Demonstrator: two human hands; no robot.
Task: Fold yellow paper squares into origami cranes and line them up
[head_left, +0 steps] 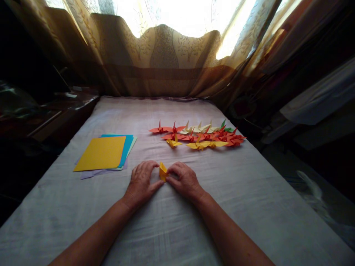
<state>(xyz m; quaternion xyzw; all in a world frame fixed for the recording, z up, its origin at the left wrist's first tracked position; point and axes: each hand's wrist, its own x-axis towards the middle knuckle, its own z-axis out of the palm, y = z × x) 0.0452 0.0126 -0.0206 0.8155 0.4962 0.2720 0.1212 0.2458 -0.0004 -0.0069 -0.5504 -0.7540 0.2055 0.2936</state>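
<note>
A small piece of folded yellow paper stands over the cloth between my two hands. My right hand pinches its right side between thumb and bent fingers. From the other side, my left hand curls round it, with the thumb at its lower edge and the fingertips near its top; the exact contact of those fingertips is hard to make out. Beyond the hands lie several folded paper cranes: yellow cranes nearest, red cranes behind, then cream cranes and a green crane.
Left of my hands is a loose stack of square paper sheets, yellow on top, with blue, pale green and lilac edges showing. A pale cloth covers the table. Patterned curtains hang behind it, and dark cluttered furniture stands at left.
</note>
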